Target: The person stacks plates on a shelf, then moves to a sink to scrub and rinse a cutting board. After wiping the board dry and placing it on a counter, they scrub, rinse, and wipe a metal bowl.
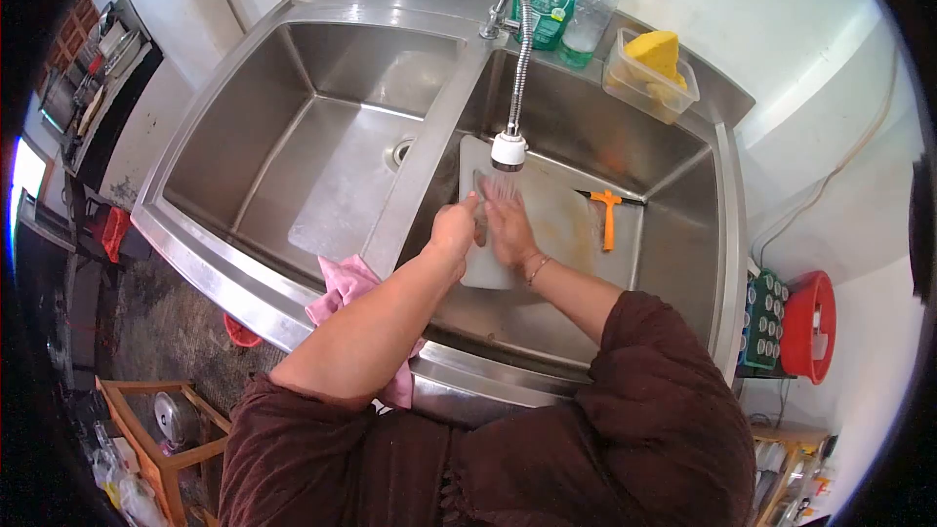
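My left hand (454, 231) is closed over the right basin, thumb pointing up, beside a thin greyish object mostly hidden between my hands. My right hand (509, 227) has its fingers stretched out against that object, slightly blurred, under water falling from the white spray head (509, 150). Beneath both hands a whitish cutting board (485, 273) lies on the basin floor. To its right rests an orange T-shaped tool (610, 222) with a black bar, like a peeler.
A metal divider (418, 161) separates the left basin (342, 166). Behind the tap stand a green pouch (552, 0), a plastic bottle (589, 20) and a tub (634, 83) with a yellow sponge (654, 52). A pink cloth (344, 285) hangs over the front rim.
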Tool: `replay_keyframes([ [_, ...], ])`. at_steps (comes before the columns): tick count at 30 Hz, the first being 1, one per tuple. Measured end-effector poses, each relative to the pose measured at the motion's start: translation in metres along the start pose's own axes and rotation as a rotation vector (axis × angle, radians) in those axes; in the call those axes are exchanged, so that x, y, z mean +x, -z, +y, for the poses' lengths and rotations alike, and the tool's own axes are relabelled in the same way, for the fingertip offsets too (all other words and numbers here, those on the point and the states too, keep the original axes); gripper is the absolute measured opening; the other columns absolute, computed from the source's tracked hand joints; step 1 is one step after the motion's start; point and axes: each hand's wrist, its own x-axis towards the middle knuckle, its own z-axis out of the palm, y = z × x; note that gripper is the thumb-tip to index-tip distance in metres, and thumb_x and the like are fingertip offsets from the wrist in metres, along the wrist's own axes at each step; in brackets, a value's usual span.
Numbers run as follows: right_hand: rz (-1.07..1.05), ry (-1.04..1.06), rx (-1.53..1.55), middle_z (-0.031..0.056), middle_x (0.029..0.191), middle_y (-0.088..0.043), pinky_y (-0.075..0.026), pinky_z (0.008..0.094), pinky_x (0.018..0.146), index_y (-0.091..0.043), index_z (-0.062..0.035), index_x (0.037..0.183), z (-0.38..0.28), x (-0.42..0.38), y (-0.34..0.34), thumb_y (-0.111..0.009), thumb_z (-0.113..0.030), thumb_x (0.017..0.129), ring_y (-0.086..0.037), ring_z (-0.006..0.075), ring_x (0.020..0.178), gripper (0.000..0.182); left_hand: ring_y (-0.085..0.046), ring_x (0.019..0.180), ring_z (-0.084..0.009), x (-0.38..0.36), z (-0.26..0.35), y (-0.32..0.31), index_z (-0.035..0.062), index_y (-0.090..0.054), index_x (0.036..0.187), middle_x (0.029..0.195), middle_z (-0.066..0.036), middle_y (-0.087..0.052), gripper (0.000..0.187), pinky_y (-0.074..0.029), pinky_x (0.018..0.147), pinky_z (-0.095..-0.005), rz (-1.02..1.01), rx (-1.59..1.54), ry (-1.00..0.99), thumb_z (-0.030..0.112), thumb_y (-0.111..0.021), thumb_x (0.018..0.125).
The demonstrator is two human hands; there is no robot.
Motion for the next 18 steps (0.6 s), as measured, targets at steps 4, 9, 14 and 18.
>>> replay_keyframes([
  [4,0.191,-0.465,-0.146,0.0301,0.133,-0.029,-0.016,0.0420,0.106,-0.030,0.0052,0.130,0.104,0.003,-0.001,-0.031,-0.038,0.091,-0.022,0.0394,0.128,0.059,-0.046,0.077,-0.0171,0.004,0.001,-0.002,-0.0044,-0.042,0.118,0.088,-0.008,-0.049,0.052,-0.037,0.079,-0.0359,0.035,-0.014,-0.016,0.033,-0.053,0.084],
  [9,0.161,-0.849,-0.106,0.0303,0.133,-0.028,-0.016,0.0432,0.106,-0.031,0.0050,0.130,0.035,0.015,0.007,-0.032,-0.039,0.090,-0.022,0.0393,0.128,0.059,-0.048,0.080,-0.0171,-0.011,0.006,-0.009,-0.0041,-0.040,0.121,0.096,-0.010,-0.052,0.050,-0.039,0.077,-0.0345,0.035,0.037,-0.151,0.028,-0.053,0.084],
  [14,0.098,-0.040,-0.186,0.0272,0.135,-0.027,-0.014,0.0453,0.106,-0.031,0.0045,0.130,-0.035,-0.037,-0.007,-0.041,-0.023,0.089,-0.019,0.0395,0.129,0.051,-0.050,0.077,-0.0189,-0.001,0.006,-0.004,-0.0027,-0.044,0.117,0.097,-0.011,-0.051,0.039,-0.045,0.063,-0.0381,0.044,0.090,-0.196,0.020,-0.051,0.086],
  [18,0.120,-0.102,-0.175,0.0283,0.133,-0.029,-0.017,0.0444,0.106,-0.028,0.0070,0.129,0.021,-0.083,0.001,-0.036,-0.025,0.091,-0.022,0.0392,0.128,0.051,-0.052,0.071,-0.0188,-0.013,0.013,-0.004,-0.0056,-0.050,0.109,0.083,-0.013,-0.057,0.035,-0.042,0.066,-0.0350,0.039,0.153,-0.119,0.017,-0.054,0.082],
])
